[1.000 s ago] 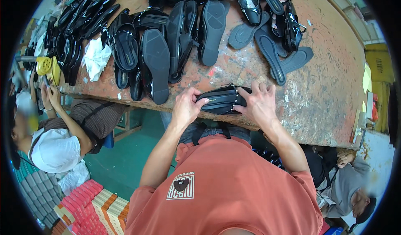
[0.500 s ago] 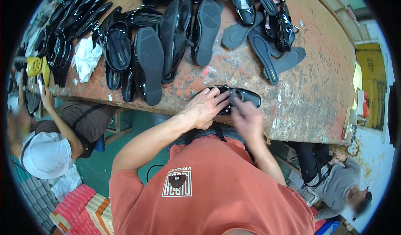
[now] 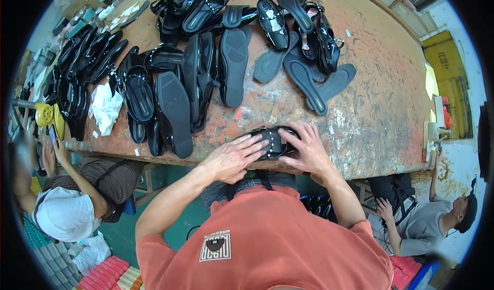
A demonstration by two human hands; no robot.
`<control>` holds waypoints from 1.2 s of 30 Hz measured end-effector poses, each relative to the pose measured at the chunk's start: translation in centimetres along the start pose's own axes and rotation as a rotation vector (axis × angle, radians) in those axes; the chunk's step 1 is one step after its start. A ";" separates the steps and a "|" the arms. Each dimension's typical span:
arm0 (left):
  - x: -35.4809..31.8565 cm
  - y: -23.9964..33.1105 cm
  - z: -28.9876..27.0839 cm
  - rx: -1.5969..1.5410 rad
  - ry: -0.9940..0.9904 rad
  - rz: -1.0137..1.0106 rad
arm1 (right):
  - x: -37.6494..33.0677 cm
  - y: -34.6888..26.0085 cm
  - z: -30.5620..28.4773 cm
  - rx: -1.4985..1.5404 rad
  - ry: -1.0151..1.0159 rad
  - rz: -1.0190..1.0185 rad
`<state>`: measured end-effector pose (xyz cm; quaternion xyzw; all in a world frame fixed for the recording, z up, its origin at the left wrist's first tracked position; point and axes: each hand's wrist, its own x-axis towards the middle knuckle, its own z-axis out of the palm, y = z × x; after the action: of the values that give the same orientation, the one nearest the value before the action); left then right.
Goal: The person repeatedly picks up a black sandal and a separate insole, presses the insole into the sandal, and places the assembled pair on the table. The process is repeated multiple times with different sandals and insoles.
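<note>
A glossy black shoe (image 3: 271, 145) with a row of small shiny studs lies sideways at the table's near edge. My left hand (image 3: 234, 158) holds its left end, with long fingers laid over the upper. Around the right end curve the fingers and thumb of my right hand (image 3: 310, 150), which cover that end. Beyond my hands are loose dark insoles (image 3: 304, 84) and a shoe turned sole up (image 3: 234, 68). Another upturned shoe (image 3: 174, 116) rests to the left.
More black shoes (image 3: 85, 66) crowd the worn table (image 3: 375, 109) at the far left. Crumpled white paper (image 3: 105, 108) lies beside them. A person in a white cap (image 3: 67, 212) sits at left, near a yellow tool (image 3: 45, 115). Another person in grey (image 3: 427, 223) is at right.
My right hand, blurred over the shoe before with something dark at its fingers, now wraps the shoe's right end. My left hand stays on the shoe. The whole view has shifted, showing more far table.
</note>
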<state>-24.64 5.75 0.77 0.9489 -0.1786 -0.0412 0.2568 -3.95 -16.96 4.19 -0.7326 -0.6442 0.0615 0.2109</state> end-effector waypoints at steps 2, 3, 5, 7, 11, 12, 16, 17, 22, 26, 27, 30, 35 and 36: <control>1.3 0.1 0.1 0.031 -0.034 0.036 | -1.6 2.5 2.3 0.121 -0.020 0.103; 2.9 0.1 0.4 0.061 -0.030 0.053 | -1.6 3.1 2.9 0.143 -0.019 0.113; 6.1 0.3 1.1 0.114 -0.039 0.094 | -1.9 3.7 3.7 0.191 -0.025 0.137; 7.0 0.5 1.1 0.147 -0.086 0.091 | -2.2 4.4 3.8 0.249 -0.046 0.157; 5.4 0.9 0.5 0.242 -0.127 0.054 | -2.4 4.7 4.2 0.295 0.005 0.185; 5.5 0.9 0.3 0.264 -0.195 0.020 | -2.4 4.6 4.1 0.296 0.008 0.186; 10.0 1.2 -0.2 0.105 -0.285 -0.003 | -2.0 5.0 4.2 0.316 0.003 0.156; 9.5 1.1 0.6 0.131 -0.160 0.030 | -2.2 5.4 4.2 0.341 0.008 0.146; 4.2 3.2 -1.0 0.241 0.192 -0.056 | -2.9 4.9 4.1 0.360 0.029 0.214; 0.6 3.1 -3.5 -0.658 0.445 -0.782 | -2.0 4.5 3.0 0.346 0.036 0.069; 0.5 3.0 -4.4 -0.636 0.541 -0.683 | -2.0 3.9 2.6 0.183 -0.007 -0.031; 3.5 4.9 -7.2 -0.518 0.741 -0.346 | -0.6 1.8 -2.0 -0.096 -0.134 -0.107; 11.4 7.9 -7.7 -0.262 0.832 -0.162 | 0.2 1.9 -5.7 -0.346 -0.538 0.015; 12.0 8.1 -7.6 -0.221 0.826 -0.152 | 0.0 2.5 -5.7 -0.339 -0.609 -0.016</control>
<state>-14.69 -1.48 11.60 0.8630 0.0150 0.3044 0.4028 0.43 -18.45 8.33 -0.7003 -0.6842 0.1677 -0.1153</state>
